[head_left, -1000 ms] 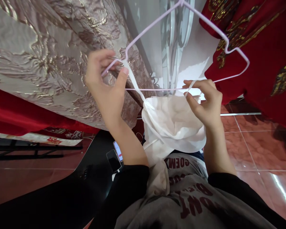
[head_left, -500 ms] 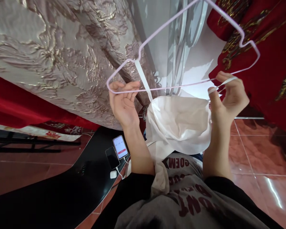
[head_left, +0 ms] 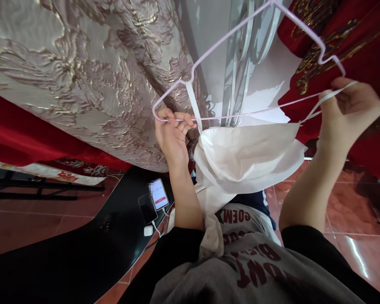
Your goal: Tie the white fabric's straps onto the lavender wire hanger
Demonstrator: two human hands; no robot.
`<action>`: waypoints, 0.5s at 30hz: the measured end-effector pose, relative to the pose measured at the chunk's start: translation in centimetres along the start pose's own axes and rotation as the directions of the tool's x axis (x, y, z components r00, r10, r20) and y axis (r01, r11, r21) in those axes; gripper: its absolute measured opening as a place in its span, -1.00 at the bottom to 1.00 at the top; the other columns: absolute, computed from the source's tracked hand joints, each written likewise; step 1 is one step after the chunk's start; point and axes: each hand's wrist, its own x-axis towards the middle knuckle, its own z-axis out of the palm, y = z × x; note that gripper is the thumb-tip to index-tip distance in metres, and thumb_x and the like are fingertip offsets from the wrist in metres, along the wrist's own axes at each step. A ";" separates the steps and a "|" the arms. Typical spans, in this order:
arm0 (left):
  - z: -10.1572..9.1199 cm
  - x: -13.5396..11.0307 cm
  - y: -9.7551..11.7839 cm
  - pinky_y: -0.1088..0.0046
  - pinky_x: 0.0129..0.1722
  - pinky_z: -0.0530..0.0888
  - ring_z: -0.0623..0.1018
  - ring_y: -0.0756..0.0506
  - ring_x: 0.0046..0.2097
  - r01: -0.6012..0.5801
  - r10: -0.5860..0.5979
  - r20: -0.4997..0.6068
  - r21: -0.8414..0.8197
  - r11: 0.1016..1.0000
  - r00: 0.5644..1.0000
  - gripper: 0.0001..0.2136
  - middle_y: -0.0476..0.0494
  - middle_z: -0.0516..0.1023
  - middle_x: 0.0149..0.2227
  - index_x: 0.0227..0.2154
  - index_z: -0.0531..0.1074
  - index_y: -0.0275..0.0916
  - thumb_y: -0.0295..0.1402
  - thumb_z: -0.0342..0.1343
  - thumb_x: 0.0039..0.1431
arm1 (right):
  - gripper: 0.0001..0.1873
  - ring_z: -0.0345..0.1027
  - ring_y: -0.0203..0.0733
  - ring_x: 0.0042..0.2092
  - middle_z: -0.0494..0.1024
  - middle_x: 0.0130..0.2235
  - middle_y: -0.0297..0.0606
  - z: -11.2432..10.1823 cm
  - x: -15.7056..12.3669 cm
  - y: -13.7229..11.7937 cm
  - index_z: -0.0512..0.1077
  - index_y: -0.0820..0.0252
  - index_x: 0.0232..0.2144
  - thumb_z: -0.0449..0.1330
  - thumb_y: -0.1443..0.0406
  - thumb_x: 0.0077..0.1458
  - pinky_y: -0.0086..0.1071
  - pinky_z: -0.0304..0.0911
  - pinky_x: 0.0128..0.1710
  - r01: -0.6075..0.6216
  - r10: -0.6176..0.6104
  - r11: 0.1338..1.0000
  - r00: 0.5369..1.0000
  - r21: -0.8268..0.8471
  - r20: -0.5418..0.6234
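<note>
A pale lilac wire hanger (head_left: 234, 30) hangs in front of me. A white strappy garment (head_left: 250, 154) droops below its bottom bar, one strap looped over the hanger's left shoulder notch. My left hand (head_left: 172, 137) has its fingers curled round the hanger's lower left corner. Out at the hanger's right end, my right hand (head_left: 348, 112) pinches the garment's other strap (head_left: 327, 99) and pulls it taut, close below the right notch.
Beige and gold brocade fabric (head_left: 82, 71) hangs at the left. Red and gold cloth (head_left: 354, 42) hangs at the right. A black table (head_left: 91, 249) below carries two phones (head_left: 155, 200) and a white charger. The floor is red tile (head_left: 345, 236).
My right hand has drawn the strap up and to the right, stretching the garment wide. My left hand has dropped from the left notch to the hanger's lower left corner and closed on it.
</note>
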 end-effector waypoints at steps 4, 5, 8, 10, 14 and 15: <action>-0.1 0.1 0.3 0.31 -0.23 0.66 0.69 -0.19 -0.28 -0.026 0.027 0.032 -0.045 0.999 0.999 -0.78 -0.03 0.55 -0.43 -0.24 0.31 -0.07 -0.20 0.27 0.39 | -0.82 0.42 -0.12 -0.36 0.61 -0.33 -0.19 0.7 1.1 0.5 0.67 0.08 -0.36 0.52 0.25 -0.09 -0.12 0.38 -0.28 0.075 -0.073 0.997 0.992 0.010 -0.098; -0.2 0.1 0.3 0.32 -0.23 0.66 0.69 -0.18 -0.29 -0.031 0.033 0.046 -0.055 0.998 0.998 -0.78 -0.03 0.55 -0.43 -0.23 0.32 -0.07 -0.21 0.28 0.39 | -0.82 0.39 -0.14 -0.38 0.59 -0.35 -0.21 0.8 1.3 0.5 0.67 0.09 -0.37 0.53 0.25 -0.09 -0.14 0.36 -0.31 0.097 -0.095 0.995 0.989 0.012 -0.109; -0.5 0.3 0.1 0.30 -0.23 0.66 0.68 -0.19 -0.28 -0.028 0.030 0.042 -0.028 0.999 0.999 -0.77 -0.05 0.54 -0.43 -0.23 0.31 -0.07 -0.17 0.26 0.42 | -0.76 0.41 -0.12 -0.40 0.58 -0.39 -0.20 0.7 2.0 0.0 0.69 0.15 -0.38 0.60 0.20 -0.09 -0.12 0.39 -0.32 0.110 -0.108 0.994 0.991 0.021 -0.078; -0.8 0.4 0.0 0.27 -0.20 0.65 0.68 -0.22 -0.24 -0.007 0.006 0.016 0.016 1.000 1.000 -0.71 -0.06 0.52 -0.42 -0.24 0.31 -0.07 -0.07 0.27 0.44 | -0.71 0.46 -0.08 -0.39 0.59 -0.40 -0.19 0.5 2.6 -0.8 0.69 0.15 -0.39 0.61 0.10 -0.02 -0.09 0.42 -0.29 0.104 -0.104 0.994 0.994 0.012 -0.041; -1.5 0.7 0.1 0.22 -0.11 0.64 0.68 -0.24 -0.20 0.022 -0.023 0.024 0.058 0.998 0.999 -0.64 -0.08 0.50 -0.39 -0.24 0.32 -0.07 0.04 0.31 0.41 | -0.63 0.57 -0.08 -0.32 0.63 -0.34 -0.27 0.6 3.5 -3.6 0.69 0.08 -0.31 0.59 -0.04 0.06 -0.13 0.44 -0.24 0.177 -0.180 0.982 0.983 0.069 0.046; -1.6 0.7 0.2 0.22 -0.09 0.64 0.68 -0.24 -0.19 0.022 -0.024 0.030 0.061 0.998 0.999 -0.64 -0.08 0.50 -0.38 -0.24 0.33 -0.07 0.04 0.31 0.41 | -0.61 0.59 -0.07 -0.30 0.65 -0.33 -0.26 0.8 3.6 -4.6 0.69 0.07 -0.29 0.59 -0.05 0.06 -0.12 0.45 -0.23 0.189 -0.196 0.978 0.977 0.085 0.086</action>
